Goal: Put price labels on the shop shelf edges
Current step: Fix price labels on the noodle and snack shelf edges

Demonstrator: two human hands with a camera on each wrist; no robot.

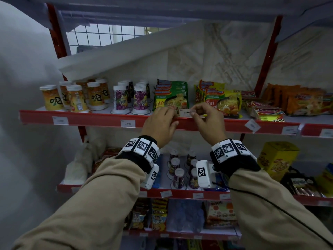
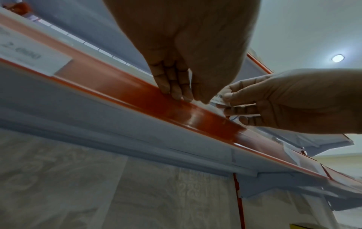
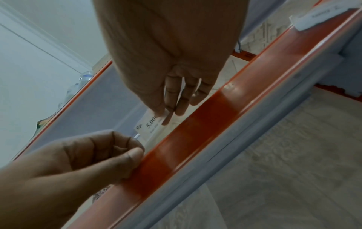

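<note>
The small white price label (image 1: 186, 112) pinched in the right hand (image 1: 209, 121) reads "Rp" and "5.000", while a label (image 1: 128, 123) already on the red shelf edge (image 1: 100, 121) reads "2.000". On the shelf above it, the orange cups (image 1: 51, 99) stand upside down with "Rio" on them, and the purple cups (image 1: 119, 101) beside them show "ale", also inverted. Lower down, yellow snack packs (image 1: 159, 222) carry "Malkist"; the other shelf labels are too blurred to read.

Head view looks down on shelves; wrist views look up, close under red shelf edge (image 2: 137, 86), shared.
</note>
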